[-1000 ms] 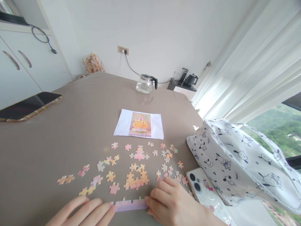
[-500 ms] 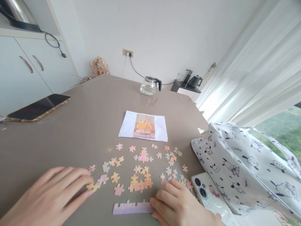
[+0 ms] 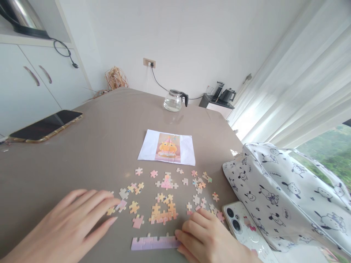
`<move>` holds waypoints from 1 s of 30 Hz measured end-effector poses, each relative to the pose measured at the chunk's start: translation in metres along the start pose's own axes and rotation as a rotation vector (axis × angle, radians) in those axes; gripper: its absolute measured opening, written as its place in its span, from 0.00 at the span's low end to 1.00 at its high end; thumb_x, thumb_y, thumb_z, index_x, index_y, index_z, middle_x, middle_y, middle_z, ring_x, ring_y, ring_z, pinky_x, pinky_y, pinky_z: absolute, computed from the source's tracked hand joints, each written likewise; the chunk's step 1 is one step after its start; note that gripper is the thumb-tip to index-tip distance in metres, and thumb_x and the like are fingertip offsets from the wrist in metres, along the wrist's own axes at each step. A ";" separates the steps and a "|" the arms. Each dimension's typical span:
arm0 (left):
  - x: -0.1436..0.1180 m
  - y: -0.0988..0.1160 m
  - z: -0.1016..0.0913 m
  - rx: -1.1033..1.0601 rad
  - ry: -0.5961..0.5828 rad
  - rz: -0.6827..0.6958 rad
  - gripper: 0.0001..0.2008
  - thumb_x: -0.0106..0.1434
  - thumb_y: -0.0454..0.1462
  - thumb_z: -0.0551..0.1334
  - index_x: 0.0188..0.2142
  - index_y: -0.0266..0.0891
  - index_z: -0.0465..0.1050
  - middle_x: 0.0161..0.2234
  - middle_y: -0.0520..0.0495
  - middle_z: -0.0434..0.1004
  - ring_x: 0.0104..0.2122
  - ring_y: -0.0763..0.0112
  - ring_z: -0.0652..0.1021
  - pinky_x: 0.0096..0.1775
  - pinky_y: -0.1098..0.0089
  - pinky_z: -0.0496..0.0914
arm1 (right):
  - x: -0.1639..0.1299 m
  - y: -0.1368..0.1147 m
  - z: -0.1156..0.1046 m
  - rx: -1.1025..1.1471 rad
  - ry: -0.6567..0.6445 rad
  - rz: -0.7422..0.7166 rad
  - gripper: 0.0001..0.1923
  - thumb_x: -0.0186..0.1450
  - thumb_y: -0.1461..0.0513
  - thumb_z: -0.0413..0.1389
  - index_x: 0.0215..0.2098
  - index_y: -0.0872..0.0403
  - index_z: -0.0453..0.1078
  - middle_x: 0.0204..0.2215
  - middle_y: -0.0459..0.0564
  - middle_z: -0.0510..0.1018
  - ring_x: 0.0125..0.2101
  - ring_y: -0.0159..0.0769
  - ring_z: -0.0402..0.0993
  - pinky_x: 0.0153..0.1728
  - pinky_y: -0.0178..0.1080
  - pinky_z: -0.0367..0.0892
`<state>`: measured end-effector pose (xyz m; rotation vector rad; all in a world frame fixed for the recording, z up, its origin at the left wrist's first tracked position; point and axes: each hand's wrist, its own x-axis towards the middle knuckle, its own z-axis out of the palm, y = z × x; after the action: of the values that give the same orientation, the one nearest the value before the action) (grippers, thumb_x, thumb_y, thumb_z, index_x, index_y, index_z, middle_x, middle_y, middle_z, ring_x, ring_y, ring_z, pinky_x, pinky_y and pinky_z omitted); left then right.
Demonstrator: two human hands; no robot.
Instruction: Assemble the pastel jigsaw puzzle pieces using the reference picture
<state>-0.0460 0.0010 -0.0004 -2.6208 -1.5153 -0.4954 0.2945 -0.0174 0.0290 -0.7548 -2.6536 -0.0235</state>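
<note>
Left hand: The left hand (image 3: 68, 228) lies flat on the tabletop (image 3: 90, 153) at near left, fingers spread and extended, grip open and holding nothing; its fingertips (image 3: 113, 201) rest against a small yellow-and-pink joined pair of pieces (image 3: 117, 207).
Right hand: The right hand (image 3: 211, 237) rests at near centre-right, fingers curled down; its fingertips (image 3: 178, 233) touch the right end of the pink edge strip (image 3: 154, 242). Whether it pinches the strip or only presses on it cannot be told.
Pink edge strip: A straight row of joined pieces lying flat at the near edge, between the two hands, apart from the left hand.
Orange cluster: A partly assembled orange cluster (image 3: 163, 212) lies just beyond the strip, centre.
Loose pieces: Scattered loose pieces (image 3: 192, 186) spread across the tabletop between the hands and the reference sheet.
Reference sheet: A white reference sheet (image 3: 167, 147) with a printed orange figure lies flat beyond the pieces, centre.
White phone: A white phone (image 3: 244, 230) lies camera side up, just right of the right hand, partly beneath the patterned bag (image 3: 287, 193).
Dark phone: A dark phone (image 3: 45, 126) in a gold-edged case lies at far left.
Glass pot: A glass pot (image 3: 173, 101) with a black handle stands at the far edge.
</note>
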 end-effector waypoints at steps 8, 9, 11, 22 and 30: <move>0.010 0.007 0.002 -0.090 -0.140 0.031 0.15 0.73 0.37 0.46 0.39 0.48 0.71 0.39 0.55 0.73 0.38 0.68 0.73 0.45 0.61 0.55 | 0.000 0.000 -0.002 0.008 0.011 -0.003 0.07 0.70 0.63 0.54 0.34 0.56 0.72 0.25 0.46 0.73 0.25 0.34 0.64 0.28 0.38 0.59; 0.010 0.006 0.003 -0.103 -0.145 0.025 0.14 0.72 0.38 0.47 0.39 0.48 0.70 0.38 0.56 0.73 0.37 0.68 0.73 0.45 0.62 0.55 | 0.000 0.000 -0.002 0.008 0.015 -0.006 0.07 0.70 0.64 0.54 0.35 0.57 0.72 0.25 0.46 0.73 0.25 0.34 0.64 0.28 0.38 0.58; 0.010 0.005 0.004 -0.125 -0.156 0.011 0.12 0.72 0.40 0.48 0.37 0.47 0.69 0.38 0.56 0.72 0.36 0.69 0.73 0.44 0.63 0.55 | 0.001 0.000 -0.002 0.005 0.014 -0.005 0.07 0.70 0.64 0.54 0.34 0.57 0.72 0.25 0.46 0.73 0.25 0.34 0.63 0.28 0.38 0.58; 0.009 0.006 0.007 -0.149 -0.093 0.028 0.12 0.72 0.40 0.48 0.32 0.45 0.65 0.32 0.57 0.71 0.31 0.68 0.71 0.40 0.63 0.55 | 0.001 0.000 -0.003 0.000 0.037 -0.020 0.08 0.70 0.63 0.54 0.34 0.57 0.73 0.25 0.46 0.73 0.25 0.35 0.63 0.28 0.38 0.58; 0.009 0.020 0.016 -0.115 -0.009 0.156 0.18 0.74 0.37 0.44 0.34 0.49 0.69 0.31 0.60 0.73 0.31 0.69 0.72 0.46 0.61 0.56 | 0.001 0.001 -0.001 0.009 0.036 -0.016 0.09 0.71 0.63 0.52 0.35 0.57 0.72 0.25 0.47 0.73 0.26 0.35 0.63 0.29 0.39 0.58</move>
<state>-0.0212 0.0020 -0.0110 -2.8029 -1.3072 -0.5733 0.2944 -0.0161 0.0300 -0.7232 -2.6244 -0.0296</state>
